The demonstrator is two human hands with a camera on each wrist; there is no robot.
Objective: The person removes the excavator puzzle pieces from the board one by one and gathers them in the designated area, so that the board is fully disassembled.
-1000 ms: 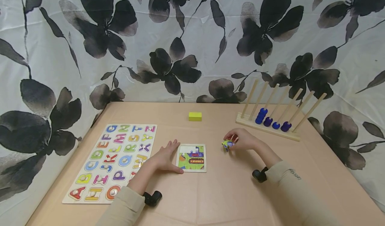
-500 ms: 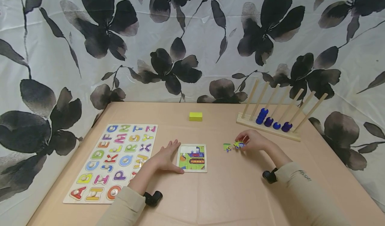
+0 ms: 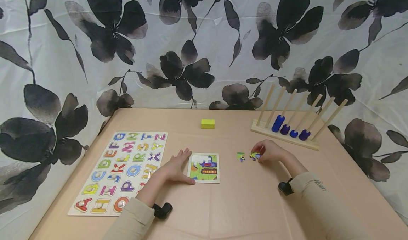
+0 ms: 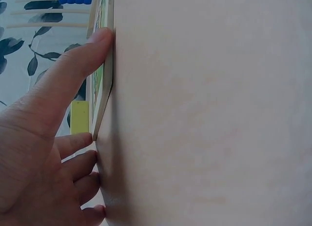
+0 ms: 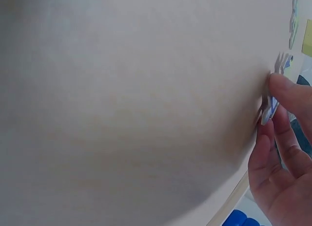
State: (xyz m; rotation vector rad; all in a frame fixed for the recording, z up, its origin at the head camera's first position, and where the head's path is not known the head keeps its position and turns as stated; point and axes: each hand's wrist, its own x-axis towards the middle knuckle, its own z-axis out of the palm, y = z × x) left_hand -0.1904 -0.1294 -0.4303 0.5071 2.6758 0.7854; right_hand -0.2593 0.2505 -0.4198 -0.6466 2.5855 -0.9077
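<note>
A small square jigsaw puzzle in a white frame (image 3: 218, 169), showing a colourful tracked vehicle, lies mid-table. My left hand (image 3: 174, 167) rests at its left side with fingers spread. In the left wrist view the thumb (image 4: 100, 40) lies along the frame's edge and the index fingertip touches its corner. To the right, my right hand (image 3: 271, 151) pinches a jigsaw piece (image 3: 255, 156) between thumb and fingers, close over the table; the fingers partly hide it. Another jigsaw piece (image 3: 241, 156), green and yellow, lies just left of it.
An alphabet peg board (image 3: 122, 178) covers the left of the table, partly under the left forearm. A yellow block (image 3: 208, 124) sits behind the puzzle. At the back right stands a wooden peg rack (image 3: 283, 137) with blue beads on some pegs.
My right hand has moved right with the pinched jigsaw piece, leaving the other piece apart on the table, then dipped slightly lower. The left hand has stayed at the frame.
</note>
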